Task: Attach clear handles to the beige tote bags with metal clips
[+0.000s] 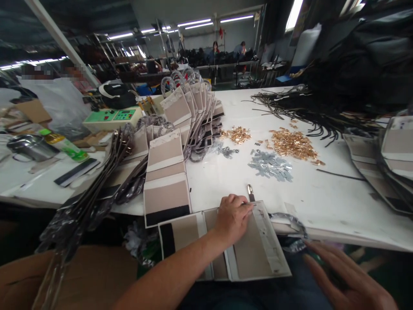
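Note:
My left hand (232,218) lies over a beige flat bag panel (254,247) with white bands and dark edging. Its fingers are bent and pinch the panel's far edge. Just beyond them a short dark strap with a shiny metal end (250,189) sticks out onto the table. A plastic-wrapped handle (292,219) loops from the panel's right side. The panel rests partly on the table edge and partly over my lap. My right hand (351,277), slightly blurred, is held off to the right with fingers stretched out and nothing in them.
On the white table (219,181) lie gold metal pieces (293,144), a smaller gold heap (238,134) and flat silver plates (271,164). Stacked bag panels (167,170) stand left, others (398,146) right. Dark cords (290,103) lie behind. A cardboard box (87,275) is below left.

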The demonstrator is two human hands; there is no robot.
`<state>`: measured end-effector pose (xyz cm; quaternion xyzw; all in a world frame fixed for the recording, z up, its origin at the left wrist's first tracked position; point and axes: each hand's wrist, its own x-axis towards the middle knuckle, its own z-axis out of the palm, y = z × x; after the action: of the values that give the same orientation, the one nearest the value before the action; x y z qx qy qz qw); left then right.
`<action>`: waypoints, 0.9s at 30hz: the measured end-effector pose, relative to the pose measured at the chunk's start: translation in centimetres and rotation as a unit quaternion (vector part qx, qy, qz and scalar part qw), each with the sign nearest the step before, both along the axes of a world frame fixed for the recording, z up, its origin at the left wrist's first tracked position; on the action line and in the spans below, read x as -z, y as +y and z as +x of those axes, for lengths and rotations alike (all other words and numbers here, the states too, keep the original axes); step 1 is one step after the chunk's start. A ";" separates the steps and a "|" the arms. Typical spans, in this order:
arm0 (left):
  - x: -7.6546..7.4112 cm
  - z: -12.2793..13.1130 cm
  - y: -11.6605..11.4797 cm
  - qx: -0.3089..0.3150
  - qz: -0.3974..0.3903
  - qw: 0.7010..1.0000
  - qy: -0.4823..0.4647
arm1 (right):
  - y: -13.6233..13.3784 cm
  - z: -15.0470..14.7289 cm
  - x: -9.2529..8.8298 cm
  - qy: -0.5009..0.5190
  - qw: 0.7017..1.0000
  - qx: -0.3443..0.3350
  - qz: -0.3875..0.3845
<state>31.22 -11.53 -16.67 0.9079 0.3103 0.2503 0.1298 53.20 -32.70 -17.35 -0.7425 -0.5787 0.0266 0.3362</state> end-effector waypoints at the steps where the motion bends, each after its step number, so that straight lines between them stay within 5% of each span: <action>1: -0.1 0.0 0.0 -0.002 0.008 1.000 0.005 | 1.8 0.0 -1.0 -0.027 0.999 -0.039 -0.003; 4: -0.2 0.1 0.0 -0.011 0.033 0.999 0.028 | 7.5 -1.1 -2.4 -0.116 0.987 -0.103 -0.036; 7: 0.1 -0.2 -0.4 -0.010 0.052 0.997 0.052 | 10.6 -2.0 -1.4 -0.172 0.970 -0.151 -0.076; 14: 1.2 -1.9 -2.9 0.025 0.082 0.993 0.087 | 11.0 -0.6 -0.2 -0.199 0.958 -0.172 -0.115; 19: 0.4 -1.5 -2.3 0.018 0.027 0.992 0.120 | 13.2 -0.2 -1.1 -0.161 0.955 -0.195 -0.156; 27: -0.5 -1.3 -2.0 0.018 -0.042 0.992 0.116 | 12.3 -0.7 -0.6 -0.138 0.966 -0.163 -0.143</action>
<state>29.91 -13.57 -16.21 0.9300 0.3172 0.1274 0.1350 52.53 -20.36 -16.76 -0.6749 -0.7229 0.0612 0.1345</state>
